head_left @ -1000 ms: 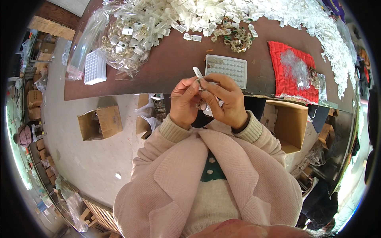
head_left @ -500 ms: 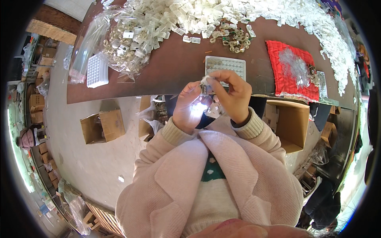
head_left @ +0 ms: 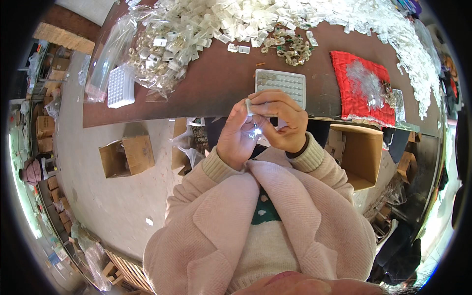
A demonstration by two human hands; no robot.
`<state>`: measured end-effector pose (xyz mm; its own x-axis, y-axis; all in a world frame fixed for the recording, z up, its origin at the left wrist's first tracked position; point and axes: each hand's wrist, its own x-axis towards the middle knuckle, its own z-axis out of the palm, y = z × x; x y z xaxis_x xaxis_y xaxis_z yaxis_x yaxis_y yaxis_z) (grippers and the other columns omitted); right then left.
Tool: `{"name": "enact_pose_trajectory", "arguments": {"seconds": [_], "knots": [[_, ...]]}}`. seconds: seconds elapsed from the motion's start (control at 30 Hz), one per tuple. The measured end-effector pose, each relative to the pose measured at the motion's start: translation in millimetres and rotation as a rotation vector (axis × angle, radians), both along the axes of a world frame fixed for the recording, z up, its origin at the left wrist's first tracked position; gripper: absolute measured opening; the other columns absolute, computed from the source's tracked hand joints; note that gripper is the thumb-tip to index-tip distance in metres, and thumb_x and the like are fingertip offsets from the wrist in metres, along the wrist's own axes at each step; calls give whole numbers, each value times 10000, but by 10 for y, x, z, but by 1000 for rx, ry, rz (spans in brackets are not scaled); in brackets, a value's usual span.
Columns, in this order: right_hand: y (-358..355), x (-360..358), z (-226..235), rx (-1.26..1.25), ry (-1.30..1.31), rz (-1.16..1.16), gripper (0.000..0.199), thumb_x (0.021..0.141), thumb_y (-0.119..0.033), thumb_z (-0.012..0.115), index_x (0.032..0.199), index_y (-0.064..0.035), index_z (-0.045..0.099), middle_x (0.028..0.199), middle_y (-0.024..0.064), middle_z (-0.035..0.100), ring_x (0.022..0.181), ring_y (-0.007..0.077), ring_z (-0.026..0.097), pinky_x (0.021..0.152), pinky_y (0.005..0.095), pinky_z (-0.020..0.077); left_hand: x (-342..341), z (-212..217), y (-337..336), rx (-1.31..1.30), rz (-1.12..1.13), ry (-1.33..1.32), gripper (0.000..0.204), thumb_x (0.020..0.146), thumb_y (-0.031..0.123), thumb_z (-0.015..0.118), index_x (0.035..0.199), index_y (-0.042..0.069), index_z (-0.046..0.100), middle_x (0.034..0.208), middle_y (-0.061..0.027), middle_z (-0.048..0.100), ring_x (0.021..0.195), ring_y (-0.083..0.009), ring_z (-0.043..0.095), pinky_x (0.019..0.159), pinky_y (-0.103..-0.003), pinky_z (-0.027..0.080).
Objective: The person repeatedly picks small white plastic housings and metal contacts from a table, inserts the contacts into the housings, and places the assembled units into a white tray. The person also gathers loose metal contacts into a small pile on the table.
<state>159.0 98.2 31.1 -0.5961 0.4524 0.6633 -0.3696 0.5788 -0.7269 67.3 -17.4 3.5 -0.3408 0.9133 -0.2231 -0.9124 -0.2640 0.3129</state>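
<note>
Just in front of the table's near edge, my two hands meet over a small white plastic piece point(head_left: 249, 107). My left hand point(head_left: 233, 139) pinches it between thumb and fingers. The fingers of my right hand point(head_left: 286, 122) are bent and closed on the same piece from the other side. Beneath it, between the palms, a small bright light point(head_left: 256, 131) shines. The fingers cover most of the piece, so its exact kind cannot be made out. Just beyond my hands lies a white tray point(head_left: 300, 87) with rows of small pockets and a few round bits at its upper left.
A heap of translucent white plastic pieces point(head_left: 255, 17) spreads along the table's far side. Beside it lie small metallic parts point(head_left: 294, 51), a clear bag of parts point(head_left: 157, 64), stacked white trays point(head_left: 121, 88) and a red cloth point(head_left: 346, 73). Cardboard boxes point(head_left: 139, 153) point(head_left: 366, 157) stand below.
My right fingers have come down and closed further around the piece, which now sits more upright. The wide glow on my left palm has shrunk to a small bright spot.
</note>
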Motion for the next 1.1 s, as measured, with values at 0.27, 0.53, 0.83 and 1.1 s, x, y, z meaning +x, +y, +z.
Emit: {"name": "enact_pose_trajectory", "arguments": {"seconds": [0.27,0.53,0.83,1.1], "knots": [[73,208,-28,332,-112,-51,391,851,-66,716,1239,-49,674,1282,146,636,1154,351,617,957,456,488,10,-97,8,-47,42,57,368,989,291,665,1274,85,557,1234,-32,609,1174,-166,573,1046,-357,468],[662,1025,-278,159,-362,-729,234,833,26,704,1045,-63,747,972,129,730,868,300,684,777,374,551,62,-56,162,-73,-50,199,196,1031,251,592,997,58,603,903,-67,598,786,-153,451,758,-309,402],[1549,1659,-664,189,-585,-1027,144,853,-64,724,992,-34,742,913,174,699,792,338,682,705,384,549,92,-57,218,-46,-123,219,223,1025,253,597,1046,33,629,929,-51,635,799,-144,475,787,-321,414],[1169,1376,-302,-468,-306,-826,87,853,45,674,927,10,703,881,120,696,723,221,684,650,305,538,85,-12,215,44,-141,183,214,1005,172,616,1147,14,585,958,-102,610,831,-169,500,778,-326,413]]}}
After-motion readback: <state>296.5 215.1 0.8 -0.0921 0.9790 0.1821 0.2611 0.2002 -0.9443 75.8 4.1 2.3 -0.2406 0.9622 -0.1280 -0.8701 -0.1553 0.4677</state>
